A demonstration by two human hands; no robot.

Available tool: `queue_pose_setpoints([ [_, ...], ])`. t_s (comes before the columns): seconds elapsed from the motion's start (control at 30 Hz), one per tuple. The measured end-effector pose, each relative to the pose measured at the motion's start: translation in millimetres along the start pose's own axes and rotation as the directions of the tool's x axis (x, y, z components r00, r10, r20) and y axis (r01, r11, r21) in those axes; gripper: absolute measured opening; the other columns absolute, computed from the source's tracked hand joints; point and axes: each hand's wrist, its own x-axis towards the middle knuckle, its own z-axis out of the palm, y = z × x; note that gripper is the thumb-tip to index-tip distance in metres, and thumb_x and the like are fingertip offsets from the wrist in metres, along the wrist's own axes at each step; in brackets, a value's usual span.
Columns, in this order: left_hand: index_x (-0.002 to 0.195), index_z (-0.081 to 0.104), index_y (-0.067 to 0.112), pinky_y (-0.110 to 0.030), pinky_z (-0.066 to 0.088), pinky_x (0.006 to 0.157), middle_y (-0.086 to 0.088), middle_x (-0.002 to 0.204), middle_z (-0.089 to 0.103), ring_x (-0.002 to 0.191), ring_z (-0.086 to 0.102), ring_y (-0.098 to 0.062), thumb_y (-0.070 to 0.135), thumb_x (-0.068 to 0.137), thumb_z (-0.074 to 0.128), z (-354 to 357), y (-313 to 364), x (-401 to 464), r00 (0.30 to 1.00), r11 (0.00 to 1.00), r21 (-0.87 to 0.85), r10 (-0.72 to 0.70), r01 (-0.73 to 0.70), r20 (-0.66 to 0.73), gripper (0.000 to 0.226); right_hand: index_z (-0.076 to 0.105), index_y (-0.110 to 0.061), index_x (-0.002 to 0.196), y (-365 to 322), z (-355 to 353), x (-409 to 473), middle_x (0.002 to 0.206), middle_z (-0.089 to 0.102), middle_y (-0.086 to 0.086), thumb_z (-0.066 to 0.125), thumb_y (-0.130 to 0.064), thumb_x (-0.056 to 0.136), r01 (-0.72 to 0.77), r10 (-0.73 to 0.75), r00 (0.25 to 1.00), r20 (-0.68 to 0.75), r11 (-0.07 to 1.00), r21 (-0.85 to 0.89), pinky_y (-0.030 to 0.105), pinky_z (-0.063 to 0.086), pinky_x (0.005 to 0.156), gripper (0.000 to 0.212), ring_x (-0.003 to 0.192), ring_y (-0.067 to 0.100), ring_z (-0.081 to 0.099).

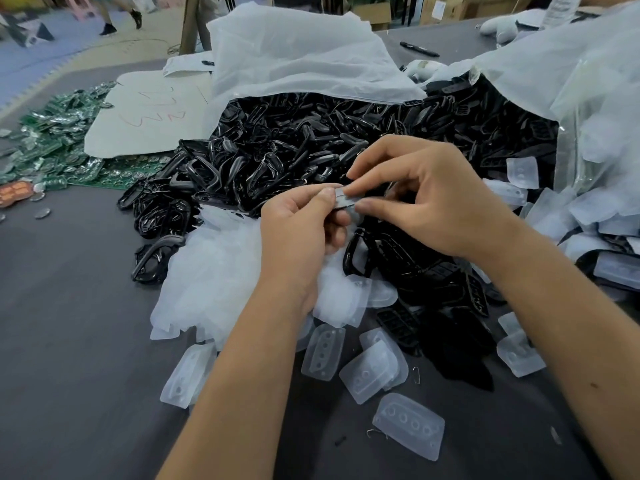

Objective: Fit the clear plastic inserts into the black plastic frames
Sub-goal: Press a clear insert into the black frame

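My left hand (301, 223) and my right hand (426, 195) meet above the middle of the table, both pinching one small piece (344, 200): a black frame with a clear insert against it. Fingers hide most of it, so I cannot tell how the two parts sit together. A big heap of black frames (294, 143) spills from an open bag behind my hands. Loose clear inserts (408, 424) lie scattered on the grey table in front, and a pile of them (211, 271) sits to the left of my left wrist.
White plastic bags (294, 53) stand open at the back and right. Green circuit boards (52, 140) cover the far left, beside a white sheet (149, 116). A black marker (419, 49) lies far back. More black frames (446, 306) lie under my right forearm. Grey table (69, 341) at left front.
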Motion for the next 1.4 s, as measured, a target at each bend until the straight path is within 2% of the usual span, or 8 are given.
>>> queue_pose_setpoints([
  [0.13, 0.088, 0.074, 0.007, -0.015, 0.036, 0.042, -0.005, 0.061, 0.066, 0.047, 0.052, -0.009, 0.031, 0.111, 0.050, -0.5, 3.9, -0.2, 0.999, 0.998, -0.057, -0.015, 0.017, 0.032, 0.041, 0.083, -0.014, 0.095, -1.8, 6.2, 2.4, 0.095, 0.074, -0.005, 0.080, -0.012, 0.091, 0.042, -0.042, 0.994, -0.098, 0.999, -0.003, 0.017, 0.047, 0.070, 0.005, 0.087, 0.006, 0.067],
  [0.2, 0.089, 0.071, 0.006, -0.017, 0.039, 0.041, -0.005, 0.062, 0.065, 0.046, 0.053, -0.011, 0.041, 0.111, 0.044, -0.4, 5.6, 0.4, 0.999, 0.993, -0.113, -0.015, 0.018, 0.035, 0.050, 0.082, -0.018, 0.090, -3.5, 12.2, 3.6, 0.084, 0.076, -0.006, 0.078, -0.014, 0.092, -0.062, 0.090, 0.979, -0.184, 0.986, 0.156, 0.013, 0.047, 0.071, 0.006, 0.077, 0.002, 0.067],
  [0.3, 0.093, 0.067, 0.007, -0.017, 0.043, 0.045, -0.004, 0.065, 0.066, 0.051, 0.057, -0.011, 0.029, 0.110, 0.051, -0.8, 5.3, 0.0, 0.999, 0.993, -0.119, 0.014, -0.009, 0.037, 0.033, 0.082, -0.016, 0.086, -8.9, 20.4, 5.6, 0.079, 0.076, 0.006, 0.077, -0.014, 0.093, -0.294, 0.444, 0.885, -0.139, 0.765, 0.573, 0.027, 0.055, 0.068, 0.009, 0.073, 0.015, 0.067],
  [0.4, 0.088, 0.068, 0.011, -0.018, 0.045, 0.048, 0.000, 0.067, 0.064, 0.054, 0.058, -0.011, 0.019, 0.108, 0.057, -1.0, 2.4, 0.2, 0.999, 0.997, -0.060, 0.047, -0.046, 0.018, 0.024, 0.081, -0.011, 0.083, -12.4, 19.3, 6.0, 0.075, 0.074, 0.005, 0.075, -0.011, 0.092, -0.390, 0.568, 0.823, 0.015, 0.547, 0.741, 0.025, 0.056, 0.062, 0.010, 0.068, 0.014, 0.068],
  [0.83, 0.092, 0.073, 0.004, -0.019, 0.056, 0.063, -0.005, 0.077, 0.074, 0.065, 0.069, -0.010, 0.008, 0.102, 0.062, 1.2, 0.1, 0.6, 0.998, 0.983, -0.171, 0.069, -0.068, 0.001, 0.015, 0.080, -0.007, 0.092, -10.9, 9.6, 3.8, 0.092, 0.079, 0.010, 0.073, -0.002, 0.090, -0.430, 0.532, 0.837, 0.131, 0.490, 0.758, 0.031, 0.064, 0.079, 0.009, 0.084, 0.020, 0.075],
  [1.1, 0.100, 0.070, 0.001, -0.025, 0.060, 0.070, -0.008, 0.083, 0.074, 0.074, 0.069, -0.014, 0.007, 0.103, 0.058, -1.9, 0.2, 0.9, 0.990, 0.973, -0.232, 0.028, 0.005, 0.135, 0.014, 0.083, -0.008, 0.095, 0.1, 0.5, 1.3, 0.100, 0.079, 0.013, 0.077, -0.001, 0.071, -0.400, 0.407, 0.883, 0.233, 0.393, 0.828, 0.025, 0.060, 0.075, 0.026, 0.090, 0.021, 0.077],
  [1.23, 0.108, 0.071, 0.002, -0.036, 0.063, 0.090, -0.011, 0.095, 0.076, 0.089, 0.073, -0.020, 0.007, 0.100, 0.061, -3.2, 0.0, 1.2, 0.990, 0.971, -0.239, 0.014, 0.021, 0.143, 0.014, 0.082, -0.008, 0.099, 4.1, -2.1, -0.1, 0.099, 0.079, 0.013, 0.076, -0.001, 0.071, -0.385, 0.385, 0.895, 0.225, 0.409, 0.828, 0.025, 0.060, 0.075, 0.029, 0.088, 0.020, 0.077],
  [1.4, 0.108, 0.072, 0.001, -0.031, 0.063, 0.084, -0.010, 0.094, 0.076, 0.081, 0.072, -0.015, 0.003, 0.100, 0.062, -3.7, 1.1, 0.8, 0.990, 0.958, -0.277, -0.033, 0.071, 0.139, 0.014, 0.078, -0.007, 0.104, 2.3, -4.8, -1.3, 0.097, 0.080, 0.012, 0.077, -0.003, 0.072, -0.386, 0.382, 0.900, 0.208, 0.482, 0.787, 0.026, 0.061, 0.076, 0.033, 0.090, 0.021, 0.078],
])
